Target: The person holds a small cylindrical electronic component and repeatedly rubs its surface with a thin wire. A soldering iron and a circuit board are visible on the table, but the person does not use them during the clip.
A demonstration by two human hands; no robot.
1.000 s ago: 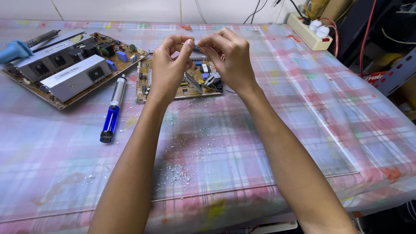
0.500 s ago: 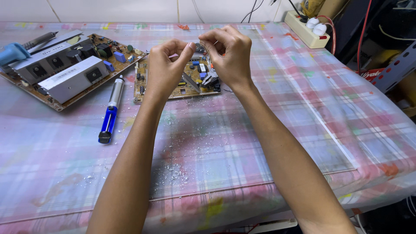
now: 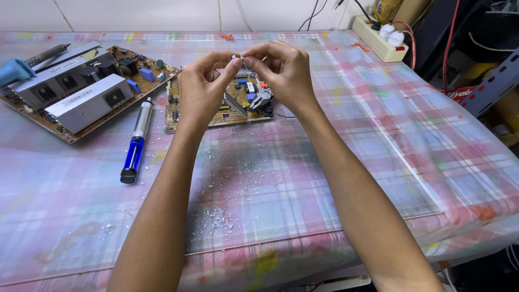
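My left hand [image 3: 203, 89] and my right hand [image 3: 281, 73] are raised together above a small circuit board [image 3: 219, 103] lying on the table. Their fingertips meet and pinch a tiny greyish component [image 3: 236, 57] between them. Thin wire leads hang from the pinch toward the board. Several small parts in blue, orange and black stand on the board, partly hidden by both hands.
A blue and silver desoldering pump [image 3: 136, 141] lies left of the small board. A larger circuit board [image 3: 81, 86] with silver heat sinks sits at the far left beside a blue-handled tool [image 3: 16, 69]. A power strip [image 3: 378, 40] sits at the back right. Solder flecks [image 3: 219, 216] dot the plaid tablecloth.
Both hands stay pinched together over the small board and have shifted slightly; the view has tilted a little downward and nearer.
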